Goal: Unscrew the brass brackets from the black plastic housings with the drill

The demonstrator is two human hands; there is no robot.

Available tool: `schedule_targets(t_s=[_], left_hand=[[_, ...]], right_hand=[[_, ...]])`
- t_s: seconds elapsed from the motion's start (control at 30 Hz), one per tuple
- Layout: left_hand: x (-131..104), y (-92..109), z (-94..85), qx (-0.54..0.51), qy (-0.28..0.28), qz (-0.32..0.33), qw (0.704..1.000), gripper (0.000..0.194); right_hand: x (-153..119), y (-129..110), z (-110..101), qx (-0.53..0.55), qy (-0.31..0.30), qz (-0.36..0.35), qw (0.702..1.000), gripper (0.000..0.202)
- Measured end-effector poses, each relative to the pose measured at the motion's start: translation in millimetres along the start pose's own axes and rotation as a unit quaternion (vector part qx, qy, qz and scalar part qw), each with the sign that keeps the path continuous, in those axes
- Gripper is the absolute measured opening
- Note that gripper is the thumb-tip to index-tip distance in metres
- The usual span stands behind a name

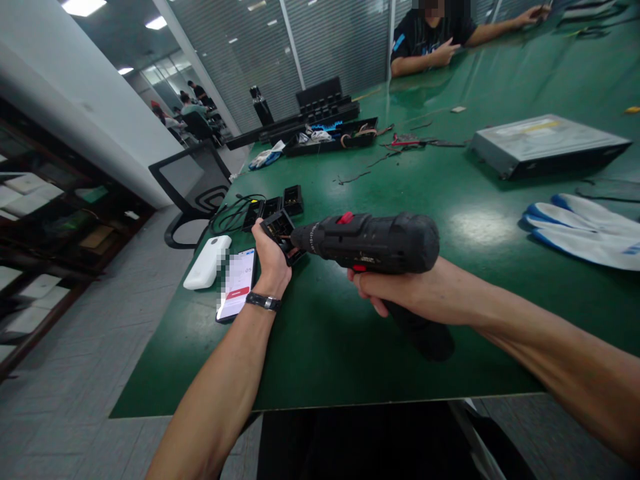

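Note:
My right hand [400,287] is wrapped round the handle of a black cordless drill [370,243] with red switches. Its chuck points left, at a small black open-topped plastic box [281,230]. That box is tilted up in my left hand [273,257], whose fingers are partly hidden behind it. The drill's tip reaches to the box; whether it touches, I cannot tell. Just beyond stand similar black boxes [273,205] with a black cable [230,210] beside them. Near my left wrist lie a phone [239,283] with a lit screen and a white rounded device [207,262].
On the green table [340,353], a metal drive-like box [547,143] and white-blue gloves [590,230] lie at right. A black tray [330,139] of parts, cut wires and red-handled pliers [407,141] lie farther back. A person [433,40] sits across; a chair [193,180] stands left.

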State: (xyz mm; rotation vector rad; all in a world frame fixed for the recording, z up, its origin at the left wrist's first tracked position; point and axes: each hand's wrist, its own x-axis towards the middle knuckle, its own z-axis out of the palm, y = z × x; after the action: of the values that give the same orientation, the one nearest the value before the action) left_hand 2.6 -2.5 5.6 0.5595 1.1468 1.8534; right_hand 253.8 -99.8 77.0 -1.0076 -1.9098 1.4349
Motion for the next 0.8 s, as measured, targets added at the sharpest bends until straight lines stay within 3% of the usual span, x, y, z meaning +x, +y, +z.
schedule_targets(t_s=[0.8], left_hand=[[1.5, -1.8, -1.4, -0.008, -0.004, 0.001, 1.0, 0.045]], right_hand=[[0.3, 2.7, 1.3, 0.011, 0.006, -0.002, 1.0, 0.016]])
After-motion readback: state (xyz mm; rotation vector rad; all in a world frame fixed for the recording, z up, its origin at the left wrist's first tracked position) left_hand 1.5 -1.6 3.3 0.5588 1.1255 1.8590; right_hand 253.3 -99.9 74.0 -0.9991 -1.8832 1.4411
